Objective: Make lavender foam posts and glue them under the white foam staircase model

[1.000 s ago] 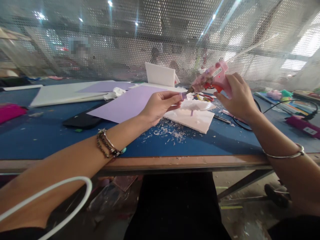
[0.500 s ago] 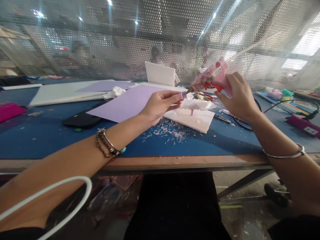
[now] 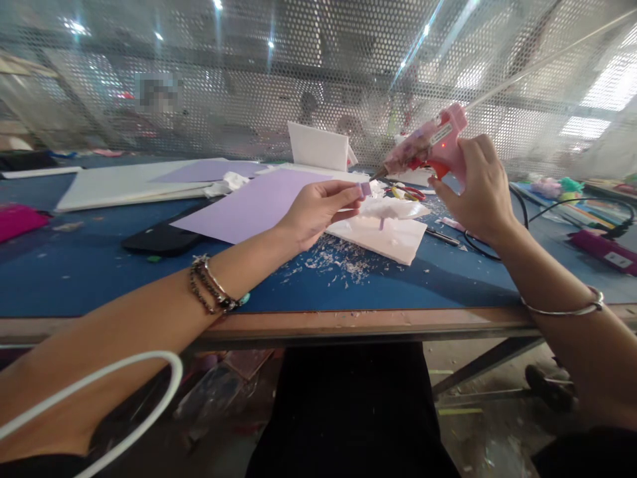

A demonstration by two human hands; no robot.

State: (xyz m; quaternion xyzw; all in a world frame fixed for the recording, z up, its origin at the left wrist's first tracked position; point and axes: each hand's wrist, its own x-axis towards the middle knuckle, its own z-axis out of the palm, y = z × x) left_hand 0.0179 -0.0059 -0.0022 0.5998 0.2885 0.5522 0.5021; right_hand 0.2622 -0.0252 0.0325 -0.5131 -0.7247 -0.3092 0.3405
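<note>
Between thumb and fingers, my left hand [image 3: 326, 209] pinches a small purple piece [image 3: 365, 190], perhaps foam or card. My right hand [image 3: 480, 186] is wrapped round the handle of a pink hot glue gun [image 3: 432, 143], which is tilted with its nozzle down and left. The nozzle tip is close above the purple piece. A long clear glue stick [image 3: 542, 63] sticks out of the gun's back. Under the hands lies a white foam sheet [image 3: 393, 240] with a crumpled, translucent white piece [image 3: 393, 208] and a small purple strip on it.
White crumbs [image 3: 343, 259] are scattered over the blue tabletop [image 3: 432, 285]. To the left are a purple sheet [image 3: 259, 206], a black flat object [image 3: 162, 236] and white boards [image 3: 124, 186]. Yellow-red scissors [image 3: 408, 192], a pen-like tool [image 3: 442, 236] and a black cable [image 3: 522, 206] lie right. A perforated metal screen [image 3: 239, 86] stands behind.
My right hand has raised the glue gun slightly and moved it right, drawing the nozzle back from the purple piece. The glue stick's far end has swung upward. My left hand has hardly moved.
</note>
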